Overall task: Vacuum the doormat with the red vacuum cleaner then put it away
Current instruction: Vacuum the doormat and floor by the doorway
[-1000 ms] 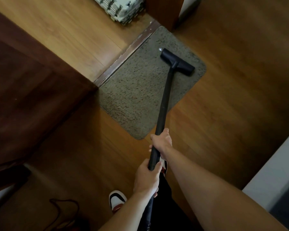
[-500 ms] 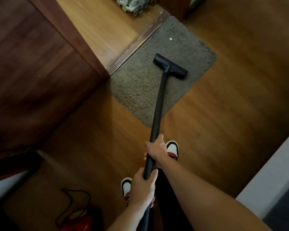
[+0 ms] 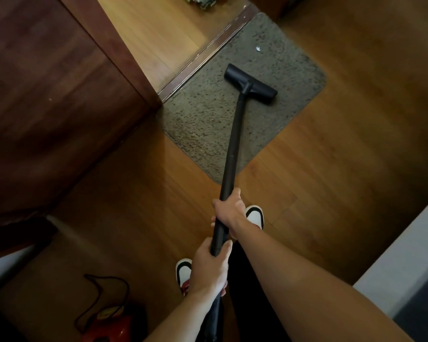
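- A dark wooden door [image 3: 59,95] fills the left side, and its lower corner meets the near left corner of the doormat [image 3: 203,124]. In my judgement, strokes on that side have little room.
- The red vacuum cleaner [image 3: 109,327] sits on the floor at the bottom left, behind the person and well apart from the mat. Its black cord [image 3: 104,287] lies in a loose loop beside it — something the feet could catch on when stepping back.
- The left hand [image 3: 209,270] is wrapped round the lower end of the black wand [image 3: 235,134], probably to steady it and steer.
- The right hand [image 3: 229,211] is clamped on the wand just above the left, with the fingers curled round it. Two hands set close together like this suit a push-and-pull stroke.
- The floor head [image 3: 251,83] lies flat on the middle of the mat, crosswise to the wand.
- A white speck [image 3: 258,48] lies on the mat beyond the head — that far strip looks not yet covered.
- A metal threshold strip [image 3: 208,55] runs along the mat's far left edge.
- A pale wall [image 3: 405,255] stands at the right, well clear of the mat.
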